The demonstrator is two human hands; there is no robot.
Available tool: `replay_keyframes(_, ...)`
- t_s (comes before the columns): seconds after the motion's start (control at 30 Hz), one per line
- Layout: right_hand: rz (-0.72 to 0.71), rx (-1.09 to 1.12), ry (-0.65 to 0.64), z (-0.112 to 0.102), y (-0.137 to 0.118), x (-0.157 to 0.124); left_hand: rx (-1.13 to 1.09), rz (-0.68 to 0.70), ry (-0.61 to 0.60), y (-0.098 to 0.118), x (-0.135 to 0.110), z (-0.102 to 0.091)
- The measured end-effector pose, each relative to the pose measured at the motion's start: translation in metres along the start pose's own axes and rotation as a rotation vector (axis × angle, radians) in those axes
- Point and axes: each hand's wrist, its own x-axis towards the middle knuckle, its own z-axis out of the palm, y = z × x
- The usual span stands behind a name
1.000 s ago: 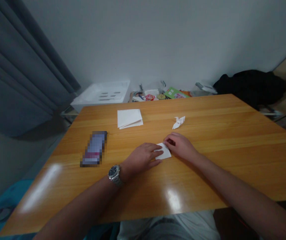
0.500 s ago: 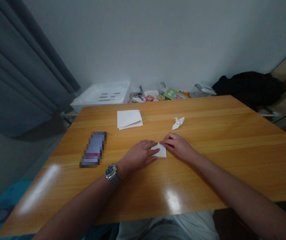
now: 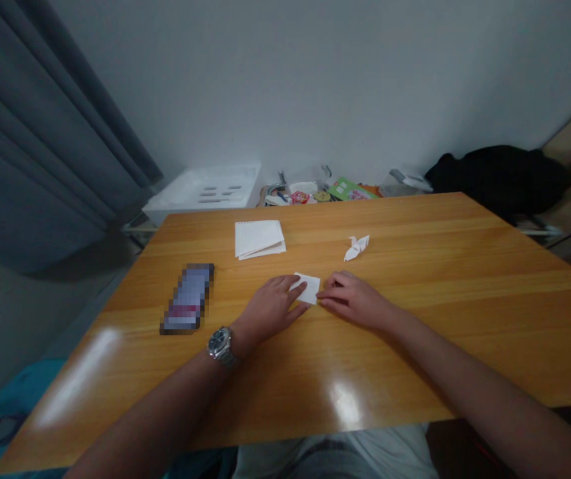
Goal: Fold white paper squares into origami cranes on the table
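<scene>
A small white sheet of folded paper [image 3: 311,291] lies on the wooden table [image 3: 415,279] between both hands. My left hand [image 3: 275,303], with a metal watch [image 3: 221,344] on the wrist, holds it from the left, fingertips on top and thumb at the near edge. My right hand [image 3: 348,298] has its fingers drawn together, their tips pinching at the paper's lower right corner; whether they grip a fold there is too small to see. A white paper crane [image 3: 357,247] sits beyond my right hand.
Several lined white sheets [image 3: 259,238] lie stacked at the back left. A blurred-out phone [image 3: 188,299] rests on the left. Behind the table's far edge stand a white foam tray [image 3: 205,193], a green booklet [image 3: 348,188] and a black cloth item [image 3: 500,179].
The paper has shifted slightly left and turned, now showing a squarer outline. My right hand's fingertips have moved from its top corner down to its lower right corner.
</scene>
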Motion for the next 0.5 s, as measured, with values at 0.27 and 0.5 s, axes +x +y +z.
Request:
replay_keyframes(0.27, 0.013, 0.009, 0.095, 0.000, 0.007, 0.001, -0.086, 0.123, -0.030, -0.003, 0.002, 0.004)
replay_keyframes(0.5, -0.019, -0.010, 0.089, 0.004, 0.015, -0.001, -0.074, 0.121, -0.024, 0.002, 0.003, 0.002)
